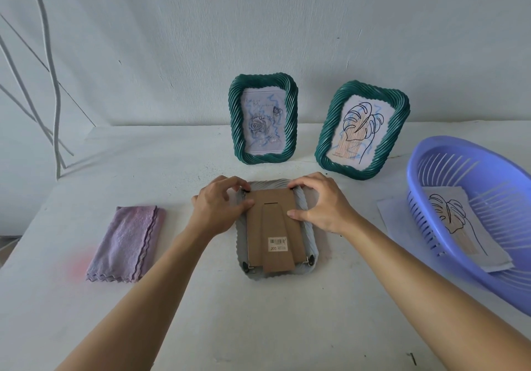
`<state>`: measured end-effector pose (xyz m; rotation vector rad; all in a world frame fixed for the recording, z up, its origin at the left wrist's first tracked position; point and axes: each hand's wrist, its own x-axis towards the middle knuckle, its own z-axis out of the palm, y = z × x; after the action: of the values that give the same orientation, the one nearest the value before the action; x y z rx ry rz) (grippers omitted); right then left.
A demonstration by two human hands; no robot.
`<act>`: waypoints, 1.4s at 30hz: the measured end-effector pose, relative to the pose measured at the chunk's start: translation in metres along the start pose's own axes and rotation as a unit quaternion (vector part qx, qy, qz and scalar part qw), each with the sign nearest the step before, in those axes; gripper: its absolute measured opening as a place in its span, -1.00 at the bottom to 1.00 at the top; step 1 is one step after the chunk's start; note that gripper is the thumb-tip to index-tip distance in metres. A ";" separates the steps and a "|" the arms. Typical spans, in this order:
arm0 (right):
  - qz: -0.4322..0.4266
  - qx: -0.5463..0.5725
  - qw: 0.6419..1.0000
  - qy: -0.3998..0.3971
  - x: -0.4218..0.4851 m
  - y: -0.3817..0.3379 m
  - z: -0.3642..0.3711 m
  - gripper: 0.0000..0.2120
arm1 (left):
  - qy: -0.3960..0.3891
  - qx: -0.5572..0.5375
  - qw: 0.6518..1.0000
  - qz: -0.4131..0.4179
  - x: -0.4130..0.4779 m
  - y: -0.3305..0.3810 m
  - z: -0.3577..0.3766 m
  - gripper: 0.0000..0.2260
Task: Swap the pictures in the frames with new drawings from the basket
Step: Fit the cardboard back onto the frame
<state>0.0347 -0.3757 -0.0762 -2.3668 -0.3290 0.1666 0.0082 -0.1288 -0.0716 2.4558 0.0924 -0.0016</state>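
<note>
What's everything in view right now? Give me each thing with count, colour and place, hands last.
left frame: 1, dark green, upright at back, rose picture inside
right frame: 1, dark green, upright at back, leaf drawing inside
face-down frame: 1, pale grey, table centre
backing board: 1, brown, on that frame
cloth: 1, lilac-pink, folded, table left
basket: 1, purple, table right
basket drawing: 1, white paper, inside basket
loose sheet: 1, white, at basket's left edge
table: 1, white
left hand: 1, grips face-down frame's far-left corner
right hand: 1, grips its far-right corner
</note>
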 end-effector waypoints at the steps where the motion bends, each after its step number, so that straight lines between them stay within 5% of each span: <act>1: -0.001 -0.001 1.000 -0.001 -0.001 0.000 0.000 -0.47 | 0.007 0.002 1.000 -0.001 -0.002 0.001 0.001 -0.83; 8: -0.020 -0.034 0.999 0.011 -0.006 -0.002 0.003 -0.46 | 0.073 0.018 0.996 0.043 -0.027 0.006 0.005 -0.83; 25: -0.111 0.023 0.981 0.158 -0.112 0.007 0.014 -0.93 | 0.140 0.006 0.989 0.047 -0.148 -0.006 0.014 -0.79; 33: -0.115 0.024 0.980 0.160 -0.136 0.019 0.025 -0.81 | 0.181 0.020 0.983 0.033 -0.160 0.002 0.031 -0.74; 42: -0.061 0.083 0.980 0.168 -0.138 0.010 0.028 -0.74 | 0.207 -0.036 0.977 -0.040 -0.162 0.016 0.039 -0.91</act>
<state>-0.1019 -0.4033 -0.0993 -2.1539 -0.2829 -0.2542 -0.1516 -0.1767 -0.0881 2.3430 0.3657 0.4719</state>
